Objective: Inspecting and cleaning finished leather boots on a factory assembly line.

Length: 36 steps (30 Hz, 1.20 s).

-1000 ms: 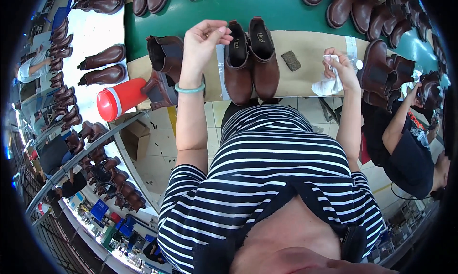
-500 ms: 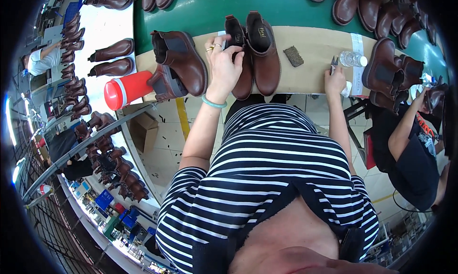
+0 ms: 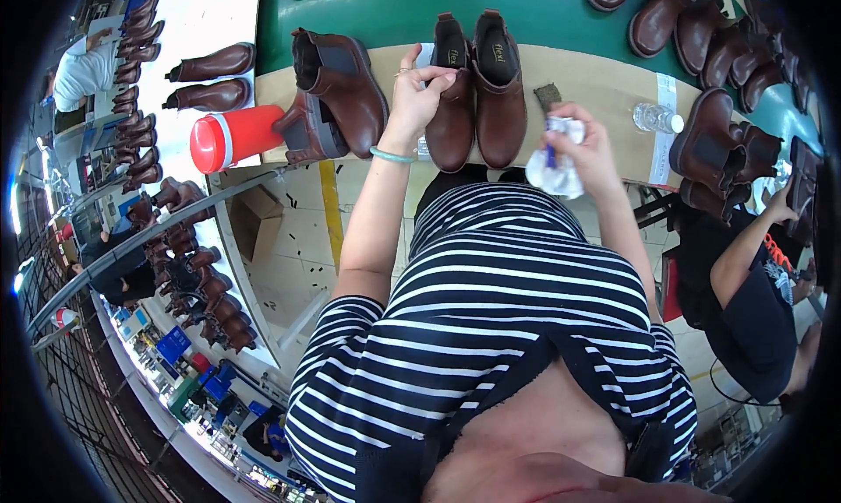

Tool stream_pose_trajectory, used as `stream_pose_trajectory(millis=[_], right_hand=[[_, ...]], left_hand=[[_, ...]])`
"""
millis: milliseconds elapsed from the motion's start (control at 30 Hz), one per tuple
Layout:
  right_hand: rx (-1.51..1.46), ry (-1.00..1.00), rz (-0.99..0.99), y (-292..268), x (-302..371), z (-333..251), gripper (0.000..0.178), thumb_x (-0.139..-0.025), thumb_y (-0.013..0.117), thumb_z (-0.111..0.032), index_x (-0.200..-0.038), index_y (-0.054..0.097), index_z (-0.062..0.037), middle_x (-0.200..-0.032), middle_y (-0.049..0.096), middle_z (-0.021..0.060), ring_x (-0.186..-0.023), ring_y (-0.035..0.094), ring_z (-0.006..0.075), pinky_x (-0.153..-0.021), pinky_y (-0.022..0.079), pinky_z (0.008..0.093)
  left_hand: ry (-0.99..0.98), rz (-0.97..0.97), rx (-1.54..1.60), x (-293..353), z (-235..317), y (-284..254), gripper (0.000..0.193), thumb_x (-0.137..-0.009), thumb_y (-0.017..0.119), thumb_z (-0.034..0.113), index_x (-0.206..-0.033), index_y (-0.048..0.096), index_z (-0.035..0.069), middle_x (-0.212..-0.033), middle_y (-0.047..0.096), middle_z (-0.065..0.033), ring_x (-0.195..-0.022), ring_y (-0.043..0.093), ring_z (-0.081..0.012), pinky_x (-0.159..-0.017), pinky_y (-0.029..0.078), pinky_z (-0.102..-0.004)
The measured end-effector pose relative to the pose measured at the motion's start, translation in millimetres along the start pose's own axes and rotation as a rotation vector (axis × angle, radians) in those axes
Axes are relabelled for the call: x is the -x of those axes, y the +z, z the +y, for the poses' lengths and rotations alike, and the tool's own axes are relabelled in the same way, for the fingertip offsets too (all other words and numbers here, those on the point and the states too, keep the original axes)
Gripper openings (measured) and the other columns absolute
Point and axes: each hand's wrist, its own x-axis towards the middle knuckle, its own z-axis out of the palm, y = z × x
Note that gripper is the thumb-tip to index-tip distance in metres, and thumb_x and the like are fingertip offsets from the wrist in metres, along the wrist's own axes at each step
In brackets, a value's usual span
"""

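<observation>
A pair of brown ankle boots stands upright in front of me, toes toward me: a left boot (image 3: 448, 135) and a right boot (image 3: 501, 126). My left hand (image 3: 415, 100) is at the left boot's upper, its thumb and a finger closed at the side of the opening; one finger points up. In my right hand (image 3: 594, 153) is a crumpled white cloth (image 3: 561, 181) with a blue-purple patch, held just right of the right boot, over the table's near edge. Behind that hand lies a dark, rough block (image 3: 547, 95), partly covered.
More brown boots stand at left (image 3: 342, 91) and at right (image 3: 708, 135) on the cardboard-covered table (image 3: 604, 87). A red jug (image 3: 229, 139) lies at the left, a clear bottle (image 3: 653, 118) at the right. A co-worker's arm (image 3: 745, 240) handles a boot at far right.
My right hand has left the spot by the bottle and come left toward the boots; the snips it held no longer show, and the white cloth is in it. My left hand stays at the left boot.
</observation>
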Motion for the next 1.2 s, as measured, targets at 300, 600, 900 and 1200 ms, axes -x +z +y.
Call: stream_pose_trajectory(millis=[300,600,900,1200], right_hand=[[0.697,-0.379,0.071,70,-23,32,0.029,-0.086,0.067,-0.011,-0.112,0.057,-0.0036,-0.094,0.063,0.0137,-0.081,0.064,0.0227,-0.07,0.049,0.0303],[0.92,-0.735,0.265,89,-54,57,0.033,-0.085,0.066,-0.019,-0.113,0.06,-0.004,-0.091,0.065,0.0136,-0.072,0.065,0.0319,-0.06,0.051,0.0397],[0.904,-0.801,0.323,94,-64,65,0.029,-0.084,0.067,-0.017,-0.109,0.063,-0.0026,-0.089,0.067,0.0127,-0.068,0.066,0.0295,-0.058,0.052,0.0355],[0.968,-0.865,0.308,94,-68,65,0.027,-0.083,0.067,-0.013,-0.108,0.063,-0.0026,-0.083,0.065,0.0104,-0.061,0.064,0.0252,-0.053,0.05,0.0327]], left_hand=[[-0.034,-0.01,-0.029,0,1,1,0.014,-0.081,0.068,0.005,-0.093,0.074,0.002,-0.147,0.03,-0.0222,-0.141,0.023,-0.0271,-0.105,0.034,-0.0377],[-0.076,-0.023,-0.086,-2,6,0,0.015,-0.078,0.069,0.007,-0.091,0.075,0.003,-0.146,0.032,-0.0266,-0.139,0.029,-0.0321,-0.105,0.035,-0.0412],[-0.101,-0.096,-0.043,-11,0,-8,0.015,-0.08,0.067,0.004,-0.093,0.074,0.0,-0.143,0.036,-0.027,-0.138,0.029,-0.0332,-0.103,0.037,-0.0413],[-0.071,-0.081,-0.035,-11,-4,-14,0.017,-0.076,0.069,0.01,-0.09,0.076,0.005,-0.137,0.045,-0.0274,-0.132,0.04,-0.0351,-0.102,0.039,-0.0433]])
